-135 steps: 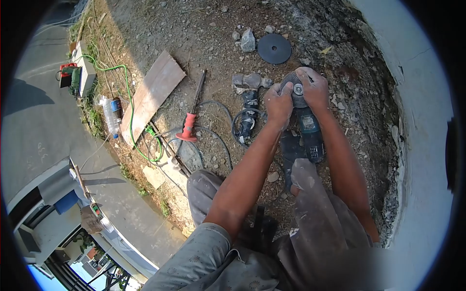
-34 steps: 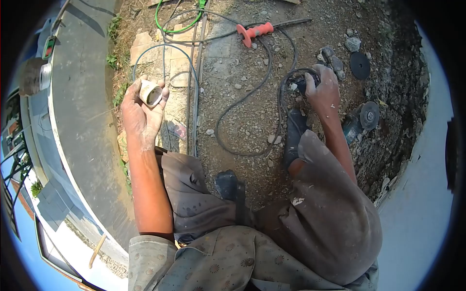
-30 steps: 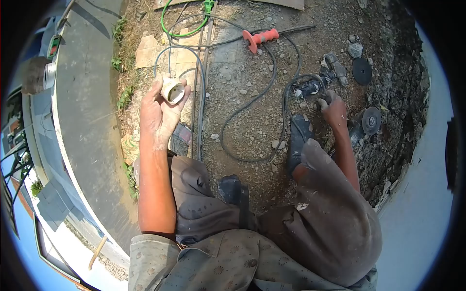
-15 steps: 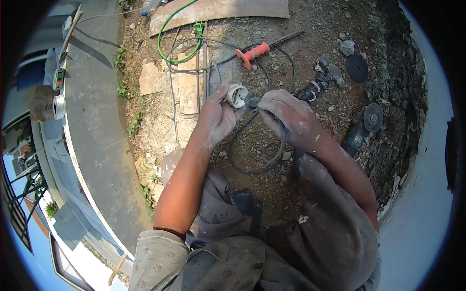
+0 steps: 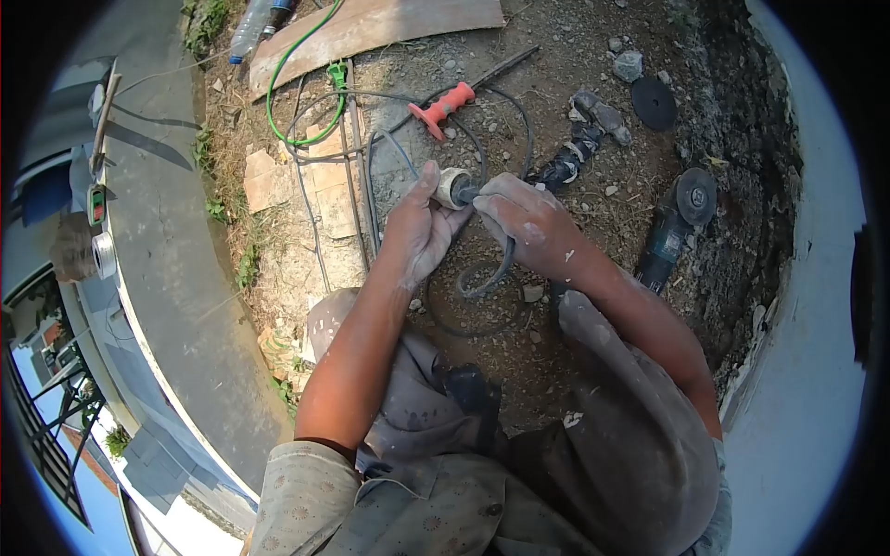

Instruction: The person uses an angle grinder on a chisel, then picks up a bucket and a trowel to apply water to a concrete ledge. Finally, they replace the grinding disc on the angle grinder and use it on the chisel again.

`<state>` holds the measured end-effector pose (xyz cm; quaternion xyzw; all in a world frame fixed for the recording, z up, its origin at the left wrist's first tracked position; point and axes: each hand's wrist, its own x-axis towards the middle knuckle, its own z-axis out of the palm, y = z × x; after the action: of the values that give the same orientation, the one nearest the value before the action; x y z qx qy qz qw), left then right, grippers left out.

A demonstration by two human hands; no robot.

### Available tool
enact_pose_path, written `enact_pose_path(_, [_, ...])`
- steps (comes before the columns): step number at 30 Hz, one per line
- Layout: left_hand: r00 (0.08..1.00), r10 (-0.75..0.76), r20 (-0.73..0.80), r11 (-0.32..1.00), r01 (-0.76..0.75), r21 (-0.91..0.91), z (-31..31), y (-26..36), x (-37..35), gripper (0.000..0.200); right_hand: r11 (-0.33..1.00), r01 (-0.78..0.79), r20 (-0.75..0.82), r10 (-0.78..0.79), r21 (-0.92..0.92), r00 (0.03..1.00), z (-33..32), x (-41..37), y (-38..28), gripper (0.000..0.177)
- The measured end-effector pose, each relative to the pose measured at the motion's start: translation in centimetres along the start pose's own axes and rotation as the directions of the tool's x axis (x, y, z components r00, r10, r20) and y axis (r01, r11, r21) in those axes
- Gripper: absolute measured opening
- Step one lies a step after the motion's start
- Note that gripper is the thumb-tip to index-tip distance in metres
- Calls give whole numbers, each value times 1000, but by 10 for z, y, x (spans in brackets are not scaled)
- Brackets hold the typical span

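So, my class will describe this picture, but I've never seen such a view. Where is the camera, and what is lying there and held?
The camera sits on a person's head and looks down, so you see their own arms and knees as they crouch on stony ground. The wide lens bends the edges.

The left hand holds a white socket. The right hand holds a black plug at its mouth, and the cable loops below.

Lying about are a grinder on the right, a spare disc, a red-handled chisel, a plank and a green cable.
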<state>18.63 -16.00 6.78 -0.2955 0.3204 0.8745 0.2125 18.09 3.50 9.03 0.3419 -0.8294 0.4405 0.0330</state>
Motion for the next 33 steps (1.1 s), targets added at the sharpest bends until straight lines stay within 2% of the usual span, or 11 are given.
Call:
enact_pose_path(1, [1000, -2, 5, 1000, 2, 23, -3, -1, 2, 33, 1000, 15, 12, -14, -19, 1000, -1, -1, 0, 16])
enact_pose_path(4, [1000, 13, 12, 990, -15, 140, -2, -5, 2, 34, 982, -96, -113, 115, 163, 987, 9, -11, -1, 16])
enact_pose_path(8, [1000, 30, 2, 995, -30, 94, 22, -8, -6, 31, 963, -164, -192, 206, 212, 960, -3, -14, -2, 22])
enact_pose_path(16, [1000, -5, -12, 998, 6, 58, 25, -23, 1, 25, 990, -112, -190, 127, 86, 973, 1, -27, 6, 22])
enact_pose_path(19, [998, -33, 44, 994, 28, 104, 28, -26, 2, 26, 991, -81, -257, 107, 109, 961, 5, -32, 10, 9])
enact_pose_path(25, [998, -33, 50, 988, 25, 154, 27, -38, 5, 29, 995, -80, -232, 93, 63, 968, 4, -37, 18, 10])
enact_pose_path(29, [994, -79, -75, 902, 103, 420, 13, -26, 11, 26, 950, -249, 94, 234, 191, 968, -18, -56, 19, 29])
enact_pose_path(30, [993, -39, -113, 870, 90, 484, 11, -8, 12, 20, 958, -253, 74, 245, 131, 967, -28, -69, 22, 47])
enact_pose_path(31, [980, 72, -187, 815, 50, 577, -5, 13, 17, 15, 915, -395, -31, 398, 82, 917, -40, -85, 20, 50])
enact_pose_path(32, [926, 240, -292, 761, 7, 649, -12, 36, 14, 23, 848, -528, -139, 530, 51, 837, -55, -103, 20, 54])
enact_pose_path(33, [884, 361, -296, 617, 12, 787, -62, 65, 25, 50, 773, -632, -309, 589, -51, 746, -67, -129, 26, 58])
